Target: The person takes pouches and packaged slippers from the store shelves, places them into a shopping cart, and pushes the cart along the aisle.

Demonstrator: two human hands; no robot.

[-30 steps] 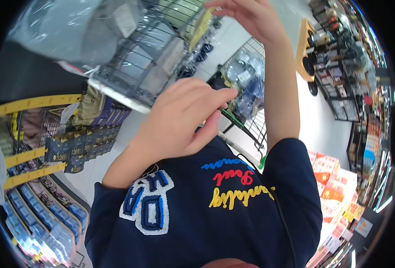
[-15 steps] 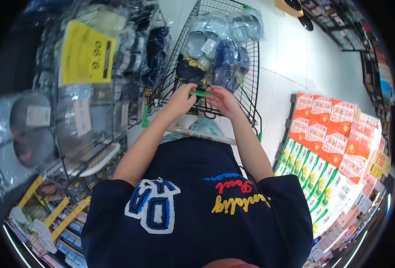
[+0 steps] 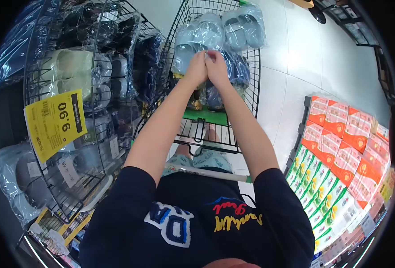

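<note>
My left hand (image 3: 197, 69) and my right hand (image 3: 216, 70) meet over the shopping cart (image 3: 256, 85), fingers closed and pinched close together. They are at the near edge of light grey-blue slippers (image 3: 207, 31) in clear plastic. What the fingertips grip is too small to make out. A second wrapped grey-blue pair (image 3: 243, 29) lies to the right, at the basket's far end. Dark blue wrapped slippers (image 3: 237, 71) lie beside and partly under my right hand. Nearer my body is the cart's green panel (image 3: 206, 117); its pale handle bar (image 3: 197, 171) crosses at my waist.
On the left, a wire rack (image 3: 98, 89) holds several wrapped slippers and a yellow price tag (image 3: 54, 123). To the right, stacked red-and-white packs (image 3: 338, 129) and green-and-white packs (image 3: 316, 187) stand beside the tiled floor (image 3: 291, 58).
Both hands have moved forward, from the cart's near end to the grey-blue slippers, and come together. My right hand's fingers, spread before, are now closed. The green panel shows more fully.
</note>
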